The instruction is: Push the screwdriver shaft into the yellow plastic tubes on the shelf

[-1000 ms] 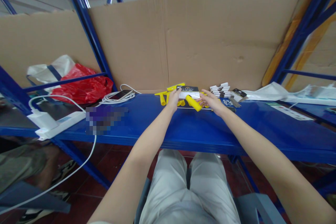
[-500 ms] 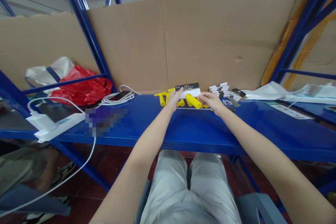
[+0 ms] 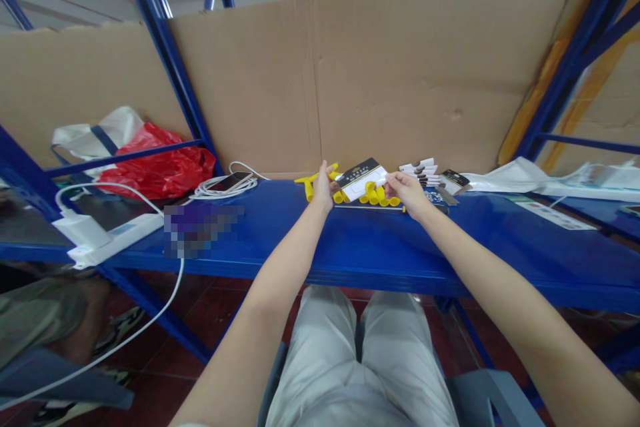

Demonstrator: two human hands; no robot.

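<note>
A black-and-white printed card [image 3: 361, 179] is tilted above the blue shelf, its right end pinched between the fingers of my right hand [image 3: 407, 192]. My left hand [image 3: 323, 188] is at the card's left edge, thumb raised and apart, fingertips close to or touching the card. Several yellow tubular pieces [image 3: 383, 197] lie in a row under the card and beside my right hand. Another yellow piece, T-shaped [image 3: 309, 189], lies to the left of my left hand. A thin pale rod [image 3: 367, 207] rests in front of the row.
White-and-black folded cards [image 3: 423, 170] and dark printed cards [image 3: 453, 179] lie right of my right hand. Coiled white cable [image 3: 220, 188], a phone and a red plastic bag [image 3: 157, 160] are on the left, with a power strip [image 3: 117, 240]. Cardboard [image 3: 400, 73] stands behind the shelf.
The card has turned from nearly level to tilted, its right side higher. My left thumb has come off its face. A yellow piece that lay slanted by my right hand now sits lower, in the row.
</note>
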